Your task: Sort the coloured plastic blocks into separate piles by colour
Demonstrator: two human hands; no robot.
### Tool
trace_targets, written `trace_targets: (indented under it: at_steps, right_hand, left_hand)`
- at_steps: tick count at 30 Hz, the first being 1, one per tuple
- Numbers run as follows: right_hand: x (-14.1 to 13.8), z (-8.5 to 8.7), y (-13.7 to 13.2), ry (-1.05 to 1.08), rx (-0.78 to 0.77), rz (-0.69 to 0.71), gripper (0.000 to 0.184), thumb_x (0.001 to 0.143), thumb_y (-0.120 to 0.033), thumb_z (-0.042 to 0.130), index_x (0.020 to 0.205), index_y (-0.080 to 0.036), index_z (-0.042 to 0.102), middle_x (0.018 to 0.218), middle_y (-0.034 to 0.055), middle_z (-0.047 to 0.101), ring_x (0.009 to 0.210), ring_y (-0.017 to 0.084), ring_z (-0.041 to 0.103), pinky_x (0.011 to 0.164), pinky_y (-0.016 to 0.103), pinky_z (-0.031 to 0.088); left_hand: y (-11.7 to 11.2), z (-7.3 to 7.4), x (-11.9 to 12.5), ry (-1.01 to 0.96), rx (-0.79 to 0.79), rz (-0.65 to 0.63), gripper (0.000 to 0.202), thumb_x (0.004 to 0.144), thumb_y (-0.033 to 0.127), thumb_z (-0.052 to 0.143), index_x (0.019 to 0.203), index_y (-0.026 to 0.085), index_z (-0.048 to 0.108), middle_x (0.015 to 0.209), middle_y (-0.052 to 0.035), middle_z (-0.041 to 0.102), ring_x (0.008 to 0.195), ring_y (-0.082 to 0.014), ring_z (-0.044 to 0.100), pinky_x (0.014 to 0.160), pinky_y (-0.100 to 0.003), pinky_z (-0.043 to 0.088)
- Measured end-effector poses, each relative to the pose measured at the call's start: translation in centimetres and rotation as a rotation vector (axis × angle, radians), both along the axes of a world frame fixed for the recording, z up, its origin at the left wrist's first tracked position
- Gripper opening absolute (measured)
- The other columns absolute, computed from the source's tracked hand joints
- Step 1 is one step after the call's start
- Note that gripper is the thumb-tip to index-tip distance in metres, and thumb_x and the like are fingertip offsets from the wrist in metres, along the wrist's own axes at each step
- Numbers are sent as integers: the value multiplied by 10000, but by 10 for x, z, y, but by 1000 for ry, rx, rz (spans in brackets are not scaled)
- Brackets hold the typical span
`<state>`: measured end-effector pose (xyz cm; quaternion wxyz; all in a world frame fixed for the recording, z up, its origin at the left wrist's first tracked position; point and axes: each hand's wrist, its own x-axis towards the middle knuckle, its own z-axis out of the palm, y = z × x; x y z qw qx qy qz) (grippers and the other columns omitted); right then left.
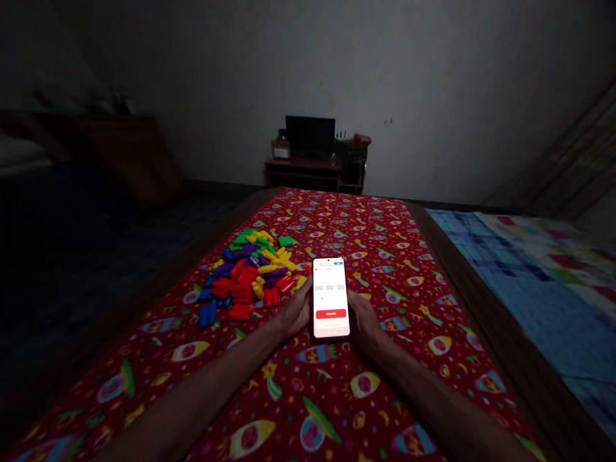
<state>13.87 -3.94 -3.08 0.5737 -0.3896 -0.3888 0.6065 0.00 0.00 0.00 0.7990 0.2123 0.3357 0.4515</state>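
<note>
A smartphone (330, 298) with a bright white screen, a row of zeros and a red button is held upright over the patterned red cloth (308, 417). My left hand (297, 312) grips its left edge, fingers mostly hidden behind it. On the opposite edge my right hand (364, 319) is closed around the phone too. Just left of my left hand lies a loose heap of plastic toy blocks (243, 285) in red, blue, green, yellow and purple, touched by neither hand.
Beyond the cloth, a dark monitor (310, 136) stands on a small desk (303, 165) against the wall. A wooden cabinet (128, 157) is at the far left in dim light. Blue checked bedding (510, 289) spreads along the right side.
</note>
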Motion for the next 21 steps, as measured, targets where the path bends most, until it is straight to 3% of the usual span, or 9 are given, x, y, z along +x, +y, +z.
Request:
trace_targets:
  at_steps: [7,16,21]
  right_hand:
    - [0,6,1,69,-47,1,351,720,-514,695,794,-172,726,755,33,734,629,181,645,606,293,495]
    - [3,8,2,76,-55,1,368,714,-519,697,831,-172,734,786,41,745,661,203,665,625,312,516]
    - [2,10,2,33,-56,5,346,726,-518,678,761,-176,715,752,39,734,640,197,647,592,301,493]
  left_hand:
    - [2,-6,1,-15,1,-27,324,969,294,434,1035,90,678,969,-122,748,863,-237,703,966,-442,490]
    - [4,-9,3,-44,28,-17,370,961,357,460,1115,84,657,1013,-133,738,949,-262,690,991,-465,472]
    - [4,-10,2,-63,43,-37,385,973,357,433,1152,87,640,1020,-131,739,962,-255,689,1005,-455,464]
